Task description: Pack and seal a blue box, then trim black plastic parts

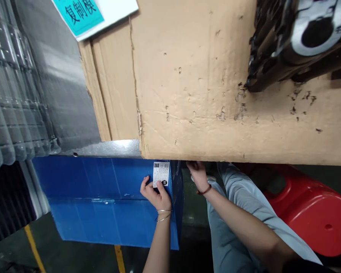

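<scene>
My left hand point(155, 194), with thin metal bangles on the wrist, is on a white label with a QR code point(161, 174), its thumb over the label's lower end. The label sits on the side of a blue corrugated plastic box point(102, 201), near its right corner. My right hand point(197, 175), with a dark wristband, reaches up to the lower edge of a large tan cardboard sheet point(193, 83). That edge hides its fingertips.
A dark metal casting point(295, 41) rests against the cardboard at top right. A red plastic stool point(309, 208) stands at right beside grey-blue trouser legs point(233, 212). Ribbed clear plastic wrap point(14, 102) hangs at left. A teal sign point(79, 13) shows at top. A yellow floor line point(119, 258) runs below.
</scene>
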`<state>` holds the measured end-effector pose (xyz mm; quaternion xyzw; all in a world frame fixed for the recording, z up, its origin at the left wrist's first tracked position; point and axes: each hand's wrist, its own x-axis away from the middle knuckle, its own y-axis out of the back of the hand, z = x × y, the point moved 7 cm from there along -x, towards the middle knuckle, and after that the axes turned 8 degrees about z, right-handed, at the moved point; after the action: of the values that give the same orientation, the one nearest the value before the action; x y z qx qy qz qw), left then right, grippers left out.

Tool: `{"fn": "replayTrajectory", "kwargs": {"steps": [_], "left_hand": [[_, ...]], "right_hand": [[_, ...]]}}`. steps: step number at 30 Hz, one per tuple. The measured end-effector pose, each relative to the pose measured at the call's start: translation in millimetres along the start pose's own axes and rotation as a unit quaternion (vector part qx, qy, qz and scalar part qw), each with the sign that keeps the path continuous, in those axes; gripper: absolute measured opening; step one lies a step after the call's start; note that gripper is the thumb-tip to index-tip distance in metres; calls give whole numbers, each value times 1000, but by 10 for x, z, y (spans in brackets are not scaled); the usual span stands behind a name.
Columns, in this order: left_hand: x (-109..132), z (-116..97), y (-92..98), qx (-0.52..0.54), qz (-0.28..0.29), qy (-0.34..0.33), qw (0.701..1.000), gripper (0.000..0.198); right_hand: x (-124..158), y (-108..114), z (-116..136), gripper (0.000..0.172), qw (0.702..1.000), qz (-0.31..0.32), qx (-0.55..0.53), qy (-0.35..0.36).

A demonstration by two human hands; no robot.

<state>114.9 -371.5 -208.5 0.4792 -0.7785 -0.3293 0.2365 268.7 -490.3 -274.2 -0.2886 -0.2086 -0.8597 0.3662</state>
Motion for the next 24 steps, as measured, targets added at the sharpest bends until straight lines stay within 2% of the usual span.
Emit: {"fn": "replayTrajectory", "kwargs": {"steps": [4,7,9,12,15,17,19,21,24], "left_hand": [[22,-6,1,-17,-3,-18,1000,23],[42,9,-16,-28,3,-34,999,24],[53,17,-31,-33,9,-43,998,25],[62,14,-46,-40,16,-51,998,24],[57,-1,-53,-52,22,-49,997,27],[52,-6,-55,-60,24,-45,997,29],[50,-2,-59,-67,25,-42,997,29],[55,5,-67,-72,26,-45,996,28],[68,11,-79,-76,28,-58,995,27]], "right_hand": [[408,-246,212,25,996,3,-89,6],[506,-393,375,29,992,-10,-123,4],[492,-446,418,39,991,-36,-127,-2],[435,-470,328,50,989,-79,-125,-28],[406,-436,169,40,985,-104,-127,-56],[422,-388,148,36,985,-107,-121,-55],[452,-358,229,31,989,-92,-112,-37],[464,-390,373,25,993,-49,-105,-13],[407,-490,557,25,996,20,-86,15]]}}
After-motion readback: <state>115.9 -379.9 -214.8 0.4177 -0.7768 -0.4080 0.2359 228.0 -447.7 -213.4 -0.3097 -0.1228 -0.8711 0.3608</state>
